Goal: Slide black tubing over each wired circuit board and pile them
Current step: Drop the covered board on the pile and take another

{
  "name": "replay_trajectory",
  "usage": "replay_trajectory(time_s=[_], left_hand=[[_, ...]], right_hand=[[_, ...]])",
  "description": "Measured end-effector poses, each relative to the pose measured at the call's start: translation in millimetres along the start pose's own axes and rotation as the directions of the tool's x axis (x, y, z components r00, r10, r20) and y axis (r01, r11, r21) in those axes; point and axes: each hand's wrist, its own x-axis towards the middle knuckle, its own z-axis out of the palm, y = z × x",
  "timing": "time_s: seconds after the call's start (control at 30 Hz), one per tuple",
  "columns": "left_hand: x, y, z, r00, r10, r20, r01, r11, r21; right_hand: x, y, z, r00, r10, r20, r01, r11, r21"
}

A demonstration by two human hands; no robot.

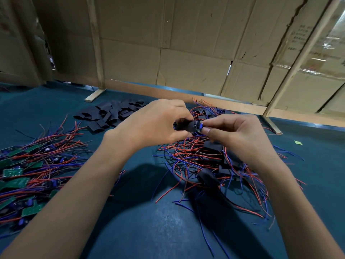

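My left hand (pixel 155 124) pinches a flat piece of black tubing (pixel 187 126) above the table. My right hand (pixel 237 133) grips a small wired circuit board (pixel 199 126) by its end, and the board's other end sits inside the tubing's mouth. A pile of sleeved boards (pixel 209 165) with red and blue wires lies under and in front of my hands. Bare green boards with wires (pixel 28 174) are heaped at the left. Loose black tubing pieces (pixel 110 114) lie at the back, left of my hands.
The table has a dark teal mat (pixel 149 212). A cardboard wall (pixel 186 53) with wooden battens stands along the far edge. A wooden foot (pixel 94 95) rests at the back left, another at the right (pixel 273 126). A small green scrap (pixel 298 142) lies at the right.
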Motion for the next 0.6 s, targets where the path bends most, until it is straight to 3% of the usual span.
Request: replay_trajectory(time_s=[0.13, 0.27, 0.4, 0.6], left_hand=[[-1.5, -0.4, -2.6, 0.998, -0.017, 0.053, 0.022, 0.995, -0.098], [-3.2, 2.4, -4.5, 0.994, -0.020, 0.106, 0.036, 0.987, -0.156], [-1.2, 5.4, -5.7, 0.997, -0.014, 0.071, 0.025, 0.988, -0.155], [0.8, 5.9, -6.5, 1.000, 0.012, 0.006, -0.011, 0.988, -0.154]], right_hand=[[-1.7, 1.2, -0.7, 0.995, -0.083, -0.063, 0.073, 0.986, -0.147], [-3.6, 4.2, 0.8, 0.981, -0.191, -0.021, 0.172, 0.922, -0.347], [0.3, 6.1, 2.7, 0.996, -0.054, -0.069, 0.042, 0.984, -0.173], [-0.8, 2.2, -2.1, 0.992, 0.110, 0.066, -0.112, 0.993, 0.026]])
